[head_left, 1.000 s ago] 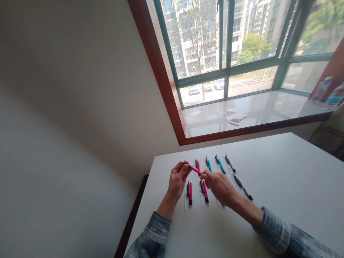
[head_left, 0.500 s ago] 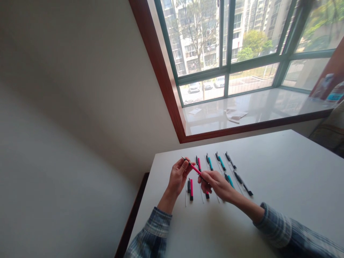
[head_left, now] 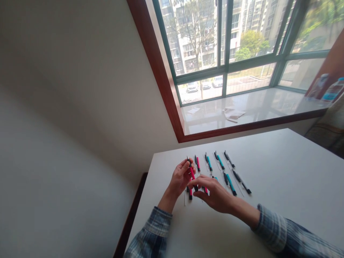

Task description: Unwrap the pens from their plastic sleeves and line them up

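Note:
My left hand [head_left: 180,179] is closed round the upper part of a pink pen with black ends [head_left: 192,174], held above the white table [head_left: 268,186]. My right hand [head_left: 213,195] pinches the pen's lower black end with thumb and forefinger. Under my hands lie more pens in two rows. The far row has a pink pen [head_left: 198,163], two teal pens [head_left: 209,162] and a black one [head_left: 229,159]. The near row has pink pens [head_left: 190,193] partly hidden by my hands, a teal pen [head_left: 230,179] and a black pen [head_left: 242,182].
A wide window sill [head_left: 258,107] with a folded cloth [head_left: 233,114] and a paper scrap lies beyond the table. The table's left edge [head_left: 142,200] drops off next to a white wall. Blurred bottles [head_left: 326,89] stand at the far right.
The pink pen has swung from a slant to nearly upright in my left hand. My right hand has slid left and nearer, to the pen's lower end, uncovering a teal pen.

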`<state>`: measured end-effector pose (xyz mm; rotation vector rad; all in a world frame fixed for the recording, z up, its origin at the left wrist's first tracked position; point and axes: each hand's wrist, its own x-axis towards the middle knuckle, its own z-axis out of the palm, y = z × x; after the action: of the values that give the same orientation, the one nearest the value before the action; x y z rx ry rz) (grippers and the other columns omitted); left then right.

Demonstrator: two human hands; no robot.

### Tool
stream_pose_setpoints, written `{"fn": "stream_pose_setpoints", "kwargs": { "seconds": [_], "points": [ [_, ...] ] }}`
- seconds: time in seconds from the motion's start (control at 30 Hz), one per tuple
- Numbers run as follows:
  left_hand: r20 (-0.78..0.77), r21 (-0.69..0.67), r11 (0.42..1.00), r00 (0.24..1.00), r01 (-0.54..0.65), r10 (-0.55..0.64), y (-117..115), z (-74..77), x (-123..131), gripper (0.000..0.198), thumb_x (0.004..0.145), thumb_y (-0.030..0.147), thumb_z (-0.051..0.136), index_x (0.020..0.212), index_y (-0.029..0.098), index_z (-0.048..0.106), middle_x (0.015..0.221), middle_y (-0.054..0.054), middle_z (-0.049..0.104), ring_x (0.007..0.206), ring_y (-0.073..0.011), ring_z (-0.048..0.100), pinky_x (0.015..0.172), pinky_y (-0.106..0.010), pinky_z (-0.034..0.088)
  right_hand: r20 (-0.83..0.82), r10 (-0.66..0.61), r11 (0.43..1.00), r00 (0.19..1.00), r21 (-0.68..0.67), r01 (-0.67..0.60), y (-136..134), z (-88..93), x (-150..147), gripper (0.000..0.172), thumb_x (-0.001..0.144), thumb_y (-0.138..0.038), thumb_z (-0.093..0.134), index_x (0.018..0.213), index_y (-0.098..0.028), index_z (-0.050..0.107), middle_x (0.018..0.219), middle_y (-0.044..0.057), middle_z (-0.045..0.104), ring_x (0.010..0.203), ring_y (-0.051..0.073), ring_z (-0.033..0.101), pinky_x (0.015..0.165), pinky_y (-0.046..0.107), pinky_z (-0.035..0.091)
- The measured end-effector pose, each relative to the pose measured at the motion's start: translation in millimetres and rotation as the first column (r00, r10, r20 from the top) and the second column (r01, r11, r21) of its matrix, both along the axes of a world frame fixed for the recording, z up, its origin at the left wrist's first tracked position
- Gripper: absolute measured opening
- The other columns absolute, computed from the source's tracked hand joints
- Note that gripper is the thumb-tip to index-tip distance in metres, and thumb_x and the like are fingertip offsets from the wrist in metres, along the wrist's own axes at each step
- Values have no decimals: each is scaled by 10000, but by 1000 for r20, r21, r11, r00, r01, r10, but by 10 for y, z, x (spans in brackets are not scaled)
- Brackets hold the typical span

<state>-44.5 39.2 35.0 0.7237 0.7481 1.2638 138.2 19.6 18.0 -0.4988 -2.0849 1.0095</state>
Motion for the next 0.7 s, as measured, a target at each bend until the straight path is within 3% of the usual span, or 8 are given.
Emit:
{"fn": "stream_pose_setpoints", "kwargs": {
  "seconds": [0.2,0.37,0.43,0.57,0.7],
  "points": [
    [-60,7,1000,998,-10,11,-12,-9,14,374,836,351,840,1098,125,700,826,-16,632,716,-101,605,680,-220,497,14,-50,998,999,24,49,18,-66,-25,307,886,-104,762,1157,-231,695,1062,55,706,982,199,664,890,351,550],
    [-187,29,998,981,55,-49,-42,35,22,435,835,343,833,1196,127,721,830,-16,643,679,-91,571,662,-228,483,21,-104,991,994,92,102,70,-64,-18,456,898,-93,744,1304,-271,638,1176,55,735,1121,237,649,976,417,555],
    [-223,56,998,975,29,-16,-47,53,17,421,831,342,833,1187,139,733,847,-23,651,696,-98,579,678,-238,490,44,-125,986,991,113,120,80,-68,-11,512,907,-109,737,1367,-292,604,1218,55,728,1149,251,643,986,439,560],
    [-324,198,964,916,-178,236,0,76,-90,369,807,348,846,1126,181,763,888,-33,677,796,-132,612,798,-285,521,63,-213,972,975,115,205,88,-99,5,589,946,-191,710,1483,-313,500,1373,81,647,1230,269,617,1035,486,552],
    [-477,422,860,736,-289,481,137,98,-354,301,819,384,824,1058,205,795,937,-52,719,835,-158,611,829,-306,506,60,-296,949,953,129,286,121,-124,29,533,996,-245,631,1502,-304,473,1392,105,621,1242,284,618,1038,517,554]
  ]
}}
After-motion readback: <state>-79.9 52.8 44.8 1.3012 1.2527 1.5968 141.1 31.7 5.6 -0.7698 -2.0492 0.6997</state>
